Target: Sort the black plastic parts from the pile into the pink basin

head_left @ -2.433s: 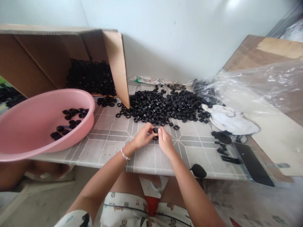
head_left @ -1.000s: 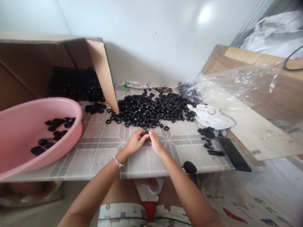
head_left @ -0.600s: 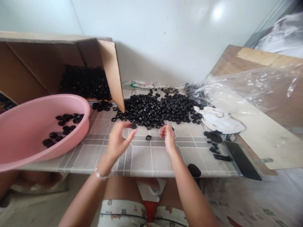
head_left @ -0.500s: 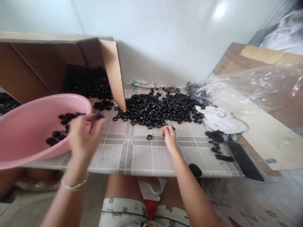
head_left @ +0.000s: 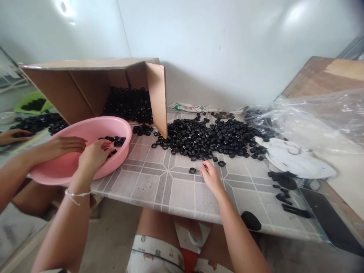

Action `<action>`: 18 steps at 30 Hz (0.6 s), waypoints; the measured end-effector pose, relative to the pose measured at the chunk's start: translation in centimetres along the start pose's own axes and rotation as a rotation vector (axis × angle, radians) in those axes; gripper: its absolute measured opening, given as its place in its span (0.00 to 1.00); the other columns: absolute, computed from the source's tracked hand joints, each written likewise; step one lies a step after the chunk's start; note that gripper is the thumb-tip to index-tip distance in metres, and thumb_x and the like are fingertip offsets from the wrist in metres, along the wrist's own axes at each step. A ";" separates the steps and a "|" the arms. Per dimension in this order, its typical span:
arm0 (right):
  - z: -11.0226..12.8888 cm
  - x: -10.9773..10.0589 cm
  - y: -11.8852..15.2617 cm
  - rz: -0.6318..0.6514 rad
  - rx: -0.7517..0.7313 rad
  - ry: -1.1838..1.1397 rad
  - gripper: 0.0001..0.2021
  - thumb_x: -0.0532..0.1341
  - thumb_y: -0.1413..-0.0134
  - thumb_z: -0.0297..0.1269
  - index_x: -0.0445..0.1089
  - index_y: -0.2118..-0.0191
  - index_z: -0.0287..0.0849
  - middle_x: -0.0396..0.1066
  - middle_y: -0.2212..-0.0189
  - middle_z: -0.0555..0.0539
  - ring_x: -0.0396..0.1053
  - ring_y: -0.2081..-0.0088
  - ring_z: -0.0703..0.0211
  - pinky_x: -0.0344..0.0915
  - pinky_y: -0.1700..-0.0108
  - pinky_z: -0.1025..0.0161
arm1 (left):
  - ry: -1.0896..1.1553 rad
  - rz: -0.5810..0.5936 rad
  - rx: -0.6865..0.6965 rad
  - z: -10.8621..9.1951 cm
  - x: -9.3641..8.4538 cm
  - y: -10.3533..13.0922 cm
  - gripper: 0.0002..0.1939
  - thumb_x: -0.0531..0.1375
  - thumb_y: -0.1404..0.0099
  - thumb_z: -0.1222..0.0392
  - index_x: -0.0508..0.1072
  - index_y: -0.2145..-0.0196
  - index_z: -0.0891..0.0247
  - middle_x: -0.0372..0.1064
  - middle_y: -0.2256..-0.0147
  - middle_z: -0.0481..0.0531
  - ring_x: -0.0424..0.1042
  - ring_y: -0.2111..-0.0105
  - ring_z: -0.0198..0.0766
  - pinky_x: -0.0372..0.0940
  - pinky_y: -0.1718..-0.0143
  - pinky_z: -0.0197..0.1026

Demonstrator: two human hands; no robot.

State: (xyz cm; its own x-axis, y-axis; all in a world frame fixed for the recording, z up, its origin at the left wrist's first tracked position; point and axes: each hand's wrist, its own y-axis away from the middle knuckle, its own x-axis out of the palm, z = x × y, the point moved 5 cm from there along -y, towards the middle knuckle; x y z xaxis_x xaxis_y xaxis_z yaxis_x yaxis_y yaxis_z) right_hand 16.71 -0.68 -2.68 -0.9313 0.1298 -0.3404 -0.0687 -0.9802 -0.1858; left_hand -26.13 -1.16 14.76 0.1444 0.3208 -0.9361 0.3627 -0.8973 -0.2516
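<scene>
We've got our left hand (head_left: 95, 156) in the left basin (head_left: 126, 151), right hand (head_left: 211, 175) curled beside the near black ring (head_left: 192, 170), both grips unclear, and the co-worker's hand (head_left: 61, 148) crowding us risks a bump.

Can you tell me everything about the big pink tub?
The pink tub is wide and round-sided, with a smooth rim, and looks like shiny plastic. It sits open side up at the left of the table, in front of the cardboard box. Some black pieces lie inside. Your left hand and another person's hand reach in; I can't tell if they touch it.
</scene>
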 end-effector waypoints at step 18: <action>-2.4 -8.3 -0.7 -0.709 0.066 0.318 0.14 0.51 0.51 0.35 0.66 0.58 0.40 0.66 0.65 0.41 0.63 0.62 0.50 0.59 0.54 0.52 | 0.601 0.563 0.823 -24.7 17.8 10.8 0.04 0.59 0.42 0.65 0.73 0.67 0.64 0.66 0.69 0.51 0.66 0.68 0.38 0.62 0.62 0.41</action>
State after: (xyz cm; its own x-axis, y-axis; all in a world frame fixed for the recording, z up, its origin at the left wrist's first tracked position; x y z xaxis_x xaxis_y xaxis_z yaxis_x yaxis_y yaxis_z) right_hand 25.39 -0.69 -1.93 -0.5101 0.7558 -0.4105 -0.6398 -0.6524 -0.4062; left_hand 3.12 2.36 1.41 0.5883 -0.2915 -0.7543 -0.5671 -0.8136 -0.1279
